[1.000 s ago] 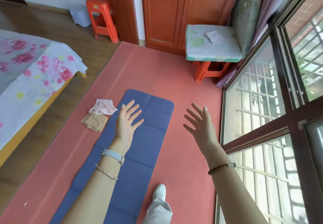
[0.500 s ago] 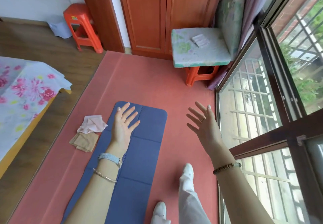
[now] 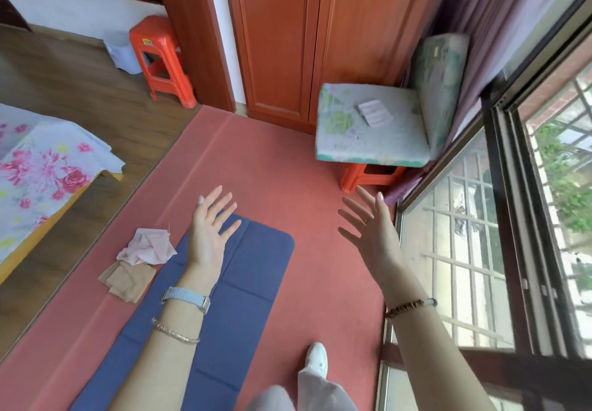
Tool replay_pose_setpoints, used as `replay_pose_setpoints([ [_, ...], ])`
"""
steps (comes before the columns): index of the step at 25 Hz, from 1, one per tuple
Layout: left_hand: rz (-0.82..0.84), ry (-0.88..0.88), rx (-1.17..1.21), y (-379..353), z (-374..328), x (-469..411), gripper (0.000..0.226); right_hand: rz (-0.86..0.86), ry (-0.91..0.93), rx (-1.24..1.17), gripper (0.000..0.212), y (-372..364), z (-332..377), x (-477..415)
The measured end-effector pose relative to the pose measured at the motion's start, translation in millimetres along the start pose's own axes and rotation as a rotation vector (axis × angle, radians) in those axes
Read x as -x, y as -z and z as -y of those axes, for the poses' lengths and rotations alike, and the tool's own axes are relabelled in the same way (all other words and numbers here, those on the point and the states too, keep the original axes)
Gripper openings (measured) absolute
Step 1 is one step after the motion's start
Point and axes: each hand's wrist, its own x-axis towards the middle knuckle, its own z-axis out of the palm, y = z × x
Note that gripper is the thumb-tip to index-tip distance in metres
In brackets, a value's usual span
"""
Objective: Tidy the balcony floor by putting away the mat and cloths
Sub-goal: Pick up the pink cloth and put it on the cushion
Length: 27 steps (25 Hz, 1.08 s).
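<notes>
Both bare arms reach forward. The left hand is spread with straight fingers, holding nothing. The right hand is also spread, fingers fanned apart, empty. A foot shows below.

Blue mat; pink cloth; tan cloth; red carpet.
</notes>
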Motion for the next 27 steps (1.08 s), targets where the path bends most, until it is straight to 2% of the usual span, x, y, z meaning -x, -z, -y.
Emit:
replay_pose_setpoints([
  [12, -0.082, 0.008, 0.043, -53, -1, -103, 0.05, 0.075, -0.022, 0.042, 0.044, -17, 63, -123],
  [27, -0.172, -0.064, 0.091, -70, -80, -288, 0.049, 0.194, -0.036, 0.105, 0.045, -145, 124, -298],
])
